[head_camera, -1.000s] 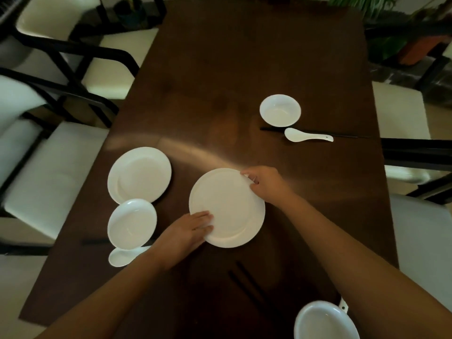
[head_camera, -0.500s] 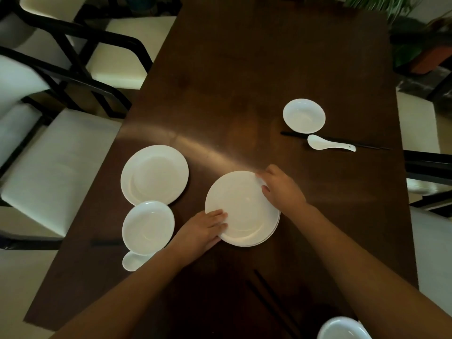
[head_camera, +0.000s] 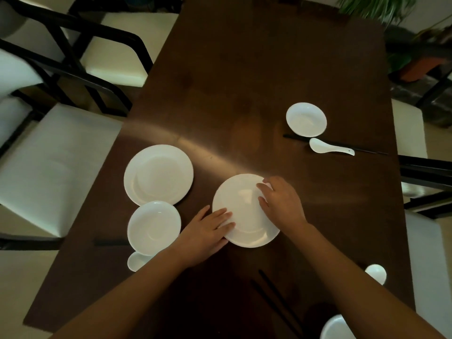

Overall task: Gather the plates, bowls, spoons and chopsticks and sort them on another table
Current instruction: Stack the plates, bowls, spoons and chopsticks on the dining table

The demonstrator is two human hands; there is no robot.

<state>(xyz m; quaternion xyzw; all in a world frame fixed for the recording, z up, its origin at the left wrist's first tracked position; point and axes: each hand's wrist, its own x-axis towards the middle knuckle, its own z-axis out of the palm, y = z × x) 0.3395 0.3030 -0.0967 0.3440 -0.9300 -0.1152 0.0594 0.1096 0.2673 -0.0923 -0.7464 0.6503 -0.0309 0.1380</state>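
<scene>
A stack of white plates [head_camera: 241, 206] lies near the middle of the dark wooden table [head_camera: 244, 81]. My left hand [head_camera: 208, 232] grips its near-left rim and my right hand [head_camera: 281, 201] grips its right side. To the left lies another white plate [head_camera: 158, 174], with a white bowl [head_camera: 154, 227] in front of it, a spoon [head_camera: 135, 261] and dark chopsticks [head_camera: 107, 242] partly under the bowl. At the far right stand a bowl [head_camera: 306, 119], a spoon [head_camera: 327, 147] and chopsticks [head_camera: 364, 150].
Near me lie black chopsticks [head_camera: 276, 302], a spoon [head_camera: 376, 272] and part of a bowl [head_camera: 336, 327] at the bottom right. White-cushioned chairs with black frames [head_camera: 56, 162] line the left side, more seats [head_camera: 435, 241] the right. A potted plant [head_camera: 391, 11] stands beyond the far corner.
The view has shifted, so the plates sit further right in frame. My right hand has slid further onto the plate stack. A second rim now shows under the top plate.
</scene>
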